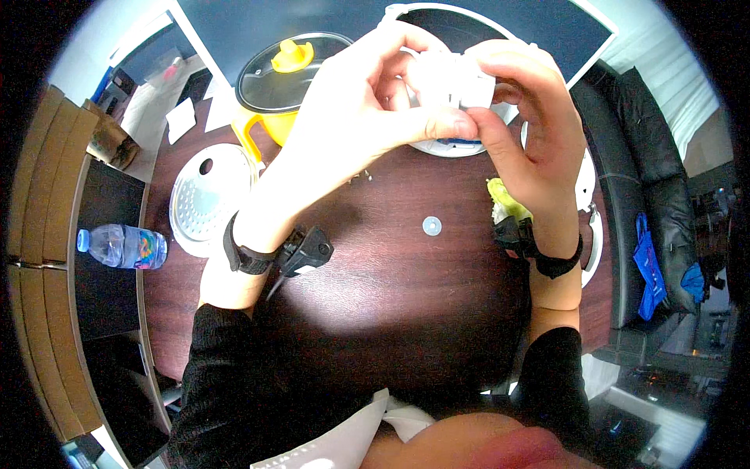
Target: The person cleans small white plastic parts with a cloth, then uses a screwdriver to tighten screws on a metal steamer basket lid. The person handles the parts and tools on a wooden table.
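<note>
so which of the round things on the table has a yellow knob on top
The glass pot lid on the yellow pot, far left of the hands. The perforated white disc and small metal washer lie flat, knobless.

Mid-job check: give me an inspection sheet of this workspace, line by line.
Surface: dark wooden table, brightly lit at the middle.
Job's things: small white part, held up above the table by both hands.
Clutter: yellow pot with glass lid, white perforated disc, small washer, yellow-green item, paper.
Grippers: left hand and right hand both pinch the white part; each wrist wears a black strap.
Cables: short lead at the left wrist device.
Surroundings: water bottle lying on its side at left, black sofa, blue bag.
</note>
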The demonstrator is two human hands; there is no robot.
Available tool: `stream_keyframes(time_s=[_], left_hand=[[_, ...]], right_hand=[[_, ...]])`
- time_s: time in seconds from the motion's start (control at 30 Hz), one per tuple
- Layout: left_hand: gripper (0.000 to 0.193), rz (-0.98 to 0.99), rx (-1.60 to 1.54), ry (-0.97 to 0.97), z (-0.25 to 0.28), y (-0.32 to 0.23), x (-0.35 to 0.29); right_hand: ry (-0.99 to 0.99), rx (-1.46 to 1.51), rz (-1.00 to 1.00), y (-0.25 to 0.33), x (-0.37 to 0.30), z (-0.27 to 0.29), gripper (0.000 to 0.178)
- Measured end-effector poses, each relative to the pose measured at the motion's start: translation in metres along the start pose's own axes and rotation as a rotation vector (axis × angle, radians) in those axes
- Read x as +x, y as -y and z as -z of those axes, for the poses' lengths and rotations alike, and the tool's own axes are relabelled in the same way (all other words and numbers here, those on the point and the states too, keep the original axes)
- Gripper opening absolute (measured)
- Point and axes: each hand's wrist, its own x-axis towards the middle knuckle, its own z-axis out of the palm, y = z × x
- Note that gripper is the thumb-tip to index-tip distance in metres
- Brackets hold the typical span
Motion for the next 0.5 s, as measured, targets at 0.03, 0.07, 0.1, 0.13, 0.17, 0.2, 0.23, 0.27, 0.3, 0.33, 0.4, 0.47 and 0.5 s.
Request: stream_keyframes(time_s=[0.03,0.07,0.1,0.13,0.17,0.2,0.23,0.27,0.3,0.33,0.4,0.47,0.5], left_hand=[[0.048,-0.02,-0.003,-0.006,-0.0002,0.0004,0.0004],[0.049,-0.005,0.008,-0.016,-0.0003,-0.002,0.0002],[0.05,0.011,0.019,-0.026,-0.0005,-0.0052,-0.0005],[0.051,0.027,0.03,-0.036,-0.0008,-0.007,-0.0012],[0.052,0.021,0.04,-0.045,-0.0013,-0.0071,-0.0018],[0.053,0.014,0.049,-0.053,-0.0017,-0.0079,-0.0021],[0.053,0.007,0.059,-0.062,-0.0019,-0.0083,-0.0022],[0.054,-0.019,0.084,-0.072,-0.002,-0.0076,-0.0021],[0.055,-0.046,0.11,-0.081,-0.0022,-0.0064,-0.0017],[0.056,-0.072,0.135,-0.09,-0.0023,-0.0053,-0.0014],[0.057,-0.081,0.102,-0.083,-0.0022,-0.0023,-0.0013],[0.058,-0.075,0.076,-0.073,-0.0025,-0.0015,-0.0012],[0.058,-0.063,0.07,-0.069,-0.0024,-0.0039,-0.0019]], right_hand=[[-0.006,-0.001,0.003,0.0006,0.0005,0.0,0.039],[-0.012,-0.001,0.005,0.0012,0.0011,-0.0003,0.039],[-0.017,-0.001,0.008,0.001,0.0012,-0.0008,0.039],[-0.013,-0.014,0.011,0.0011,0.0013,-0.0001,0.039],[-0.008,-0.027,0.015,0.0017,0.0015,0.0014,0.039],[-0.004,-0.041,0.02,0.0027,0.0018,0.0024,0.038],[-0.01,-0.031,0.008,0.0034,0.0015,0.0022,0.039],[-0.016,-0.022,-0.004,0.004,0.0009,0.0017,0.039],[-0.023,-0.012,-0.015,0.0043,0.0008,0.0016,0.039],[-0.022,-0.01,-0.013,0.0043,0.0008,0.0018,0.039],[-0.018,-0.008,-0.011,0.004,0.0001,0.0023,0.039],[-0.024,-0.002,0.009,0.003,0.0,0.0014,0.04],[-0.028,0.005,0.019,0.0029,0.0002,0.0011,0.04]])
